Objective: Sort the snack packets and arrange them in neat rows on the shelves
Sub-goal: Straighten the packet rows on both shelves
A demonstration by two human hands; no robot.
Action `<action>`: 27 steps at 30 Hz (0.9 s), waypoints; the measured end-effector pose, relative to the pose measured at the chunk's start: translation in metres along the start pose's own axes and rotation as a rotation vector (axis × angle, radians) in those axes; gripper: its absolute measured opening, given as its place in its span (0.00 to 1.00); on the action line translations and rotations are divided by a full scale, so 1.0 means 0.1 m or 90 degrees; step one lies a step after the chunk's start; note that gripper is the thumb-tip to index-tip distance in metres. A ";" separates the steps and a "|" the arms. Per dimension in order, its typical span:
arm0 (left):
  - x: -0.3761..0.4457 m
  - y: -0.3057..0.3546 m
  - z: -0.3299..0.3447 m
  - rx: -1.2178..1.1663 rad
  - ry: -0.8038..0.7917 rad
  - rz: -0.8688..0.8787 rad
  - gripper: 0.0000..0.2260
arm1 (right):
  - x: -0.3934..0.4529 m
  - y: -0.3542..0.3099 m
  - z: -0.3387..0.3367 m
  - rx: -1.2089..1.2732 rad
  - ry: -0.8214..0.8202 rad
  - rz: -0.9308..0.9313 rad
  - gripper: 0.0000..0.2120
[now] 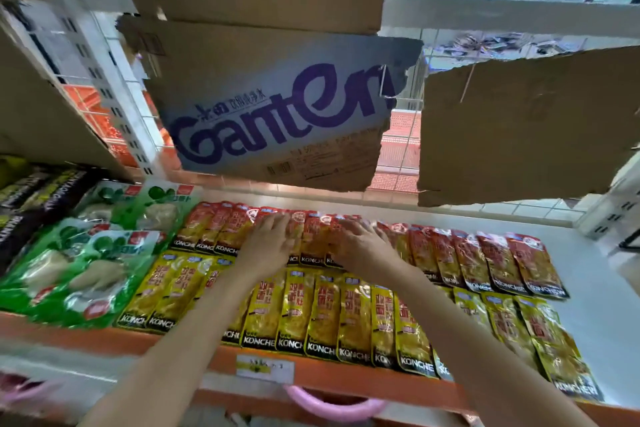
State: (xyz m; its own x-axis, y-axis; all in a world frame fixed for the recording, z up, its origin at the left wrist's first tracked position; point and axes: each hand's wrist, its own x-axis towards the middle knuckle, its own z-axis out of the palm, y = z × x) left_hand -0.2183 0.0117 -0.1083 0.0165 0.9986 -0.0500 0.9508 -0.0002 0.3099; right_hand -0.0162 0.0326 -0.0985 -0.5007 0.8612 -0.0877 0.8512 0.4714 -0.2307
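Observation:
A back row of red KONCHEW snack packets runs across the white shelf. In front of it lies a row of yellow KONCHEW packets, reaching the shelf's orange front edge. My left hand lies flat on the red packets near the middle of the back row, fingers straight. My right hand rests beside it on the same red row, fingers spread and a little blurred. Both forearms reach over the yellow row and hide some packets.
Green packets and black packets fill the shelf's left side. Torn cardboard pieces, one printed "Ganten" and a plain one, hang low over the back of the shelf. A pink ring shows below the shelf edge.

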 end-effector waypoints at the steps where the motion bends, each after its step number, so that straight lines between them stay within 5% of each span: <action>1: -0.03 -0.13 -0.04 -0.001 -0.003 -0.012 0.24 | 0.07 -0.11 0.03 0.004 -0.003 -0.013 0.25; 6: -0.13 -0.48 -0.06 0.061 -0.074 0.039 0.25 | 0.37 -0.48 0.16 0.005 -0.028 -0.058 0.28; 13: -0.16 -0.59 -0.01 0.135 -0.032 0.056 0.24 | 0.49 -0.64 0.34 -0.059 -0.056 0.002 0.28; 27: -0.22 -0.40 -0.04 0.007 0.002 0.044 0.23 | 0.26 -0.53 0.20 0.058 0.029 0.064 0.25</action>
State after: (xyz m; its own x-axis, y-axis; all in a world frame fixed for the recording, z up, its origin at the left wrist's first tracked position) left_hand -0.2584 -0.0105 -0.1160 0.0807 0.9964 -0.0265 0.9508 -0.0690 0.3020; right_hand -0.0779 0.0260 -0.1078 -0.4038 0.9120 -0.0717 0.8783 0.3645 -0.3094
